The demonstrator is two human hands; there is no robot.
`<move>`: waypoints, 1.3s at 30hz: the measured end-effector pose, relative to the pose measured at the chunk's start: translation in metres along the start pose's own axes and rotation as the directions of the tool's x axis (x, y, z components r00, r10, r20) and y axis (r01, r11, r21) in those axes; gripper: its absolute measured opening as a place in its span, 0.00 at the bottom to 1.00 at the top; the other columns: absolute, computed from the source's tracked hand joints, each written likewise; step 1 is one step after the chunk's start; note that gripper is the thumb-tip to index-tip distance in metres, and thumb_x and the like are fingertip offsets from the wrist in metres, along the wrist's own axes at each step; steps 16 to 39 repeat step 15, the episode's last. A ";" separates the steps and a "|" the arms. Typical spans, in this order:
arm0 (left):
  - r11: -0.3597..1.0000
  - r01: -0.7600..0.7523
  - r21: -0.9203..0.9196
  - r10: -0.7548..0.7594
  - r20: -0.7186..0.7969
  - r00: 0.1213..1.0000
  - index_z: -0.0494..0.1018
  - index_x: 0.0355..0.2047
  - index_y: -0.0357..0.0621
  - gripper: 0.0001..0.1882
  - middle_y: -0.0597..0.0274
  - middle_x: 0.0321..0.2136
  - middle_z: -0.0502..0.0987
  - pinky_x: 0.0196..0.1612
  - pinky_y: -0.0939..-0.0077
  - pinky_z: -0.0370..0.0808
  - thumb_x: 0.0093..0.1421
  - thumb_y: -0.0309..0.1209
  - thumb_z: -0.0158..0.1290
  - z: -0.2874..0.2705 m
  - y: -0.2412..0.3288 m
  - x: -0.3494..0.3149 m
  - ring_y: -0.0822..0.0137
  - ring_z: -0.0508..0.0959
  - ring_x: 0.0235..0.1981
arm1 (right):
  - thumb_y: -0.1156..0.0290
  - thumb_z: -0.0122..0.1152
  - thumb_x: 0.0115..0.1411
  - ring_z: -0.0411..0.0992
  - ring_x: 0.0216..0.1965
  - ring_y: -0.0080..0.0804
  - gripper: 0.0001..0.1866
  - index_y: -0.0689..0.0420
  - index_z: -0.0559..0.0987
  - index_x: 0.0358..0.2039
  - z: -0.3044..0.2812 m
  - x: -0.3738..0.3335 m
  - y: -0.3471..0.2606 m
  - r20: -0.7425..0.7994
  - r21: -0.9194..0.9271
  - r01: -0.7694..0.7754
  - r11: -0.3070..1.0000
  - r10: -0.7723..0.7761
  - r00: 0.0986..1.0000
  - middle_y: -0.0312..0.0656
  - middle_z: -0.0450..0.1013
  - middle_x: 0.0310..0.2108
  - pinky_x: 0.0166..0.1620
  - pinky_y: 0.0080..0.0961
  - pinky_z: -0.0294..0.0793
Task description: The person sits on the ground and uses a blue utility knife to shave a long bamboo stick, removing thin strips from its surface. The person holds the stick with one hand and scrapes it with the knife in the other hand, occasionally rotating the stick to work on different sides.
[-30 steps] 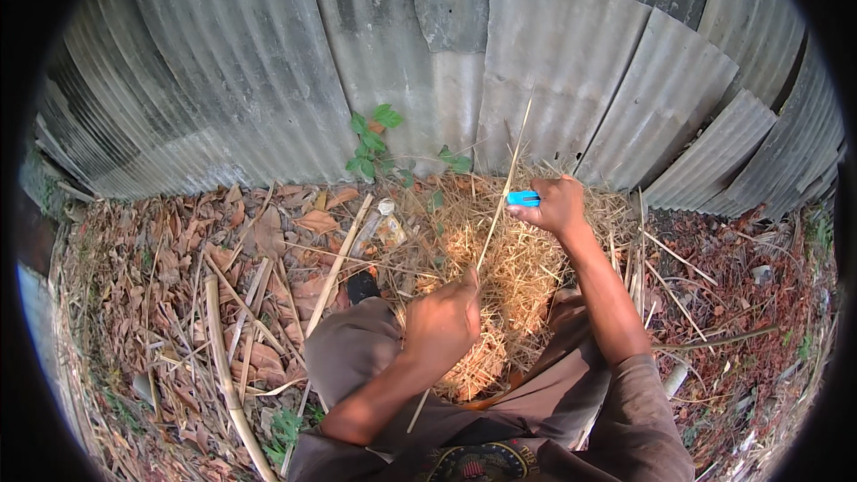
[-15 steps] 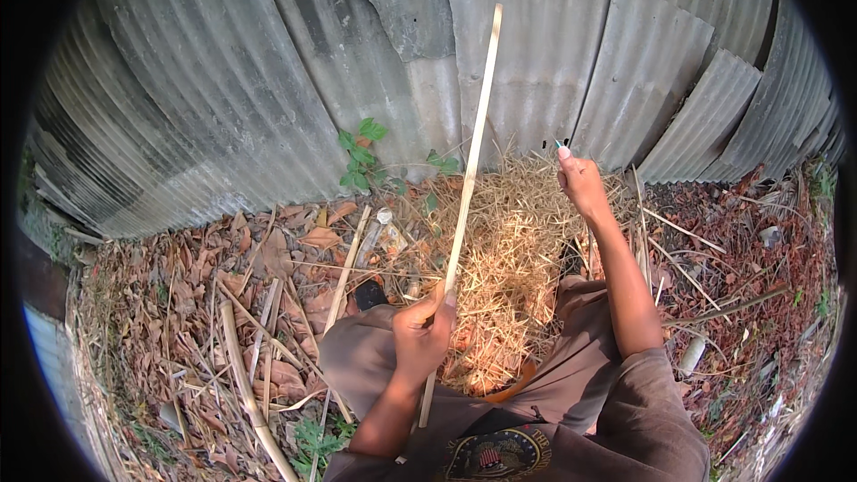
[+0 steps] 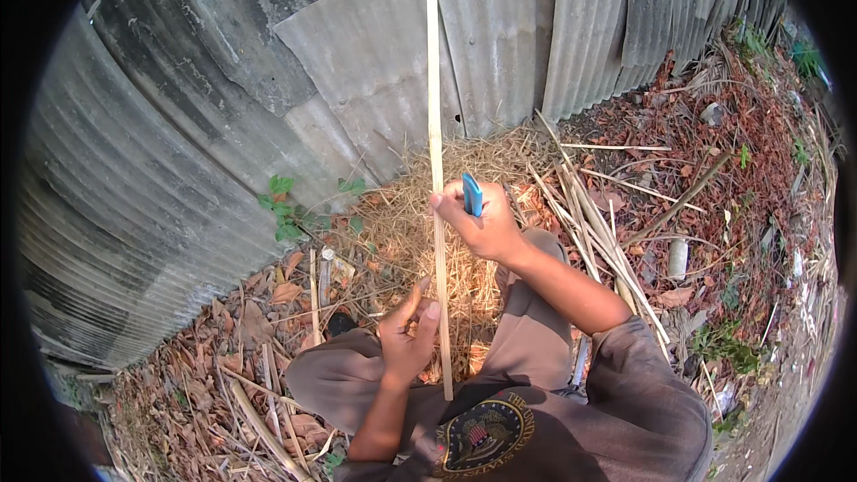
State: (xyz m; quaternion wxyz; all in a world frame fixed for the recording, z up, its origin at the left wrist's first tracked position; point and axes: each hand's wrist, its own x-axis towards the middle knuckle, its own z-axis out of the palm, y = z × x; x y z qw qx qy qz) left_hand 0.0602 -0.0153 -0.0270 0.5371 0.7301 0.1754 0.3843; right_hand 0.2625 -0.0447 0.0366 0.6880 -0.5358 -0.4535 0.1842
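A long pale bamboo strip (image 3: pixel 435 116) stands nearly upright in the picture, from the top edge down to my lap. My right hand (image 3: pixel 489 223) is closed, pinching the strip between thumb and fingers. In that same fist sits a blue-handled tool (image 3: pixel 471 195); its working end is hidden. Lower down, on the strip's left side, my left hand (image 3: pixel 406 339) has its thumb and forefinger apart, close to the strip but not gripping it. Thin, straw-coloured shavings (image 3: pixel 402 223) lie heaped between my legs and beyond my feet.
Grey corrugated metal sheets (image 3: pixel 357 62) form a fence ahead. Several bamboo pieces (image 3: pixel 594 223) lie to the right, and a thicker bamboo length (image 3: pixel 268 428) lies at lower left. Dry leaves (image 3: pixel 254 326) cover the ground. A pale cylinder (image 3: pixel 678 259) lies at right; a green plant (image 3: pixel 284 210) grows by the fence.
My right hand has come back from the far right to pinch the strip. My left hand has released the strip, which now stands more upright. The view has swung rightward.
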 end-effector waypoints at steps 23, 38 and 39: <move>0.951 0.280 0.131 -0.268 -0.106 0.958 0.73 0.49 0.36 0.15 0.62 0.27 0.77 0.24 0.86 0.69 0.64 0.30 0.50 -0.087 0.013 0.038 0.79 0.73 0.22 | 0.60 0.56 0.62 0.69 0.22 0.23 0.16 0.61 0.79 0.30 -0.289 -0.058 -0.072 -0.311 -0.870 -0.145 0.472 -0.295 0.904 0.39 0.70 0.16 0.28 0.20 0.65; 0.951 0.280 0.131 -0.268 -0.106 0.958 0.73 0.49 0.36 0.15 0.62 0.27 0.77 0.24 0.86 0.69 0.64 0.30 0.50 -0.087 0.013 0.038 0.79 0.73 0.22 | 0.60 0.56 0.62 0.69 0.22 0.23 0.16 0.61 0.79 0.30 -0.289 -0.058 -0.072 -0.311 -0.870 -0.145 0.472 -0.295 0.904 0.39 0.70 0.16 0.28 0.20 0.65; 0.951 0.280 0.131 -0.268 -0.106 0.958 0.73 0.49 0.36 0.15 0.62 0.27 0.77 0.24 0.86 0.69 0.64 0.30 0.50 -0.087 0.013 0.038 0.79 0.73 0.22 | 0.60 0.56 0.62 0.69 0.22 0.23 0.16 0.61 0.79 0.30 -0.289 -0.058 -0.072 -0.311 -0.870 -0.145 0.472 -0.295 0.904 0.39 0.70 0.16 0.28 0.20 0.65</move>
